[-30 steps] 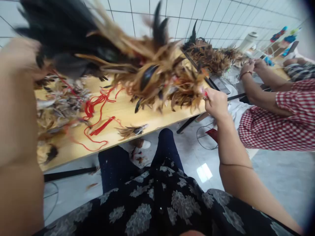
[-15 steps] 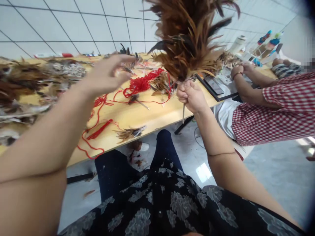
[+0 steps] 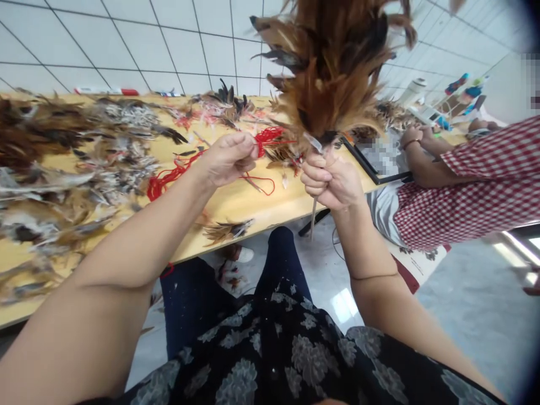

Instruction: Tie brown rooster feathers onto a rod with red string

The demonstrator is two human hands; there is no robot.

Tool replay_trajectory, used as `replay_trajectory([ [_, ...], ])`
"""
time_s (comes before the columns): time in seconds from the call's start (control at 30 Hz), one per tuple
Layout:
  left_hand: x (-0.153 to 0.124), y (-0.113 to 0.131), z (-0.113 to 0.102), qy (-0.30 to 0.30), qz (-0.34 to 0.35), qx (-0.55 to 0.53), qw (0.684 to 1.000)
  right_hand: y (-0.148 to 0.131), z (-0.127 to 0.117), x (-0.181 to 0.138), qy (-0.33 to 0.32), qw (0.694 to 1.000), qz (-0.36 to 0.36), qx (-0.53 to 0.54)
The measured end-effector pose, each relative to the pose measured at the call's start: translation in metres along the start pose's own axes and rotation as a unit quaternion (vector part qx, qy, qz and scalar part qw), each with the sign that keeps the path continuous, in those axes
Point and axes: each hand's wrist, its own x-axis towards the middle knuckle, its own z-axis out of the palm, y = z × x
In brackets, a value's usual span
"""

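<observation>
My right hand (image 3: 329,181) is closed around the thin stick of a brown and black feather duster (image 3: 333,73), which stands upright above the table's front edge. The stick's lower end (image 3: 313,216) pokes out below my fist. My left hand (image 3: 230,157) pinches red string (image 3: 270,138) just left of the duster's base. The string runs from a red tangle (image 3: 162,183) lying on the wooden table (image 3: 236,205).
Loose brown, grey and black feathers (image 3: 71,163) cover the table's left and back. A small feather bundle (image 3: 225,229) lies at the front edge. A person in a red checked sleeve (image 3: 472,191) works at my right beside a black tray (image 3: 371,163).
My left hand has dropped from open in the air and now pinches the red string by the duster's base. The duster stays upright in my right hand.
</observation>
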Motion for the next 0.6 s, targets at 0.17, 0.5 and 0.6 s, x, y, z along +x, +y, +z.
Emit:
replay_trajectory([
  [0.17, -0.007, -0.017, -0.012, 0.032, 0.055, 0.107, 0.992, 0.004, 0.007, 0.009, 0.038, 0.999, -0.01, 0.006],
  [0.5, -0.032, 0.006, 0.042, -0.073, 0.349, 0.423, 0.833, 0.037, -0.021, 0.062, 0.219, 0.959, -0.137, -0.116],
  [0.6, -0.029, -0.002, 0.047, -0.083, 0.266, 0.299, 0.913, 0.059, -0.027, 0.083, 0.233, 0.925, -0.195, -0.229],
])
